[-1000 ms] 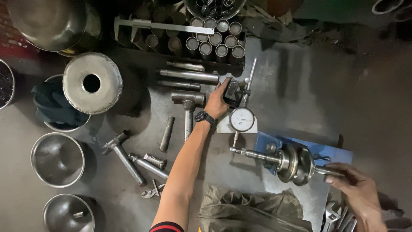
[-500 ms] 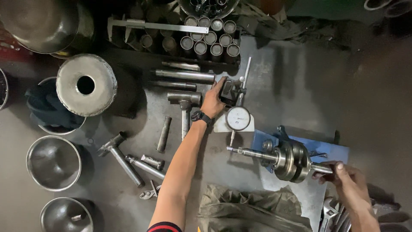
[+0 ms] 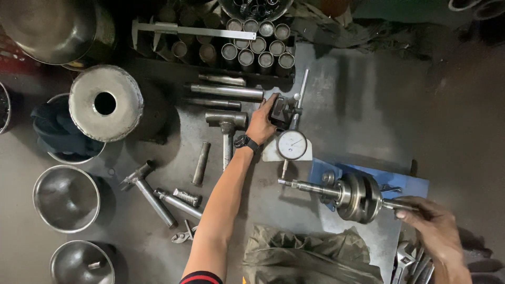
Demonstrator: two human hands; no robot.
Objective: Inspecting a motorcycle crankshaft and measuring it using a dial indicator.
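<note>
My left hand (image 3: pixel 263 122), with a dark watch on the wrist, grips the black base block (image 3: pixel 279 111) of a dial gauge stand. The round white dial gauge (image 3: pixel 292 145) hangs just below that block, its plunger pointing down at a steel crankshaft (image 3: pixel 353 195). The crankshaft lies crosswise on a blue stand (image 3: pixel 402 184). At the lower right my right hand (image 3: pixel 434 231) holds the crankshaft's right shaft end with its fingertips.
Steel shafts and a hammer (image 3: pixel 227 129) lie left of the gauge. A caliper (image 3: pixel 194 30) and several metal sleeves (image 3: pixel 258 47) sit at the top. A flanged drum (image 3: pixel 105 102) and metal bowls (image 3: pixel 66 197) stand left. An olive cloth (image 3: pixel 307 257) lies at the bottom, wrenches (image 3: pixel 413 263) at the lower right.
The right hand has slid along the crankshaft's end and now pinches it. The left hand stays on the gauge base; the view has shifted slightly.
</note>
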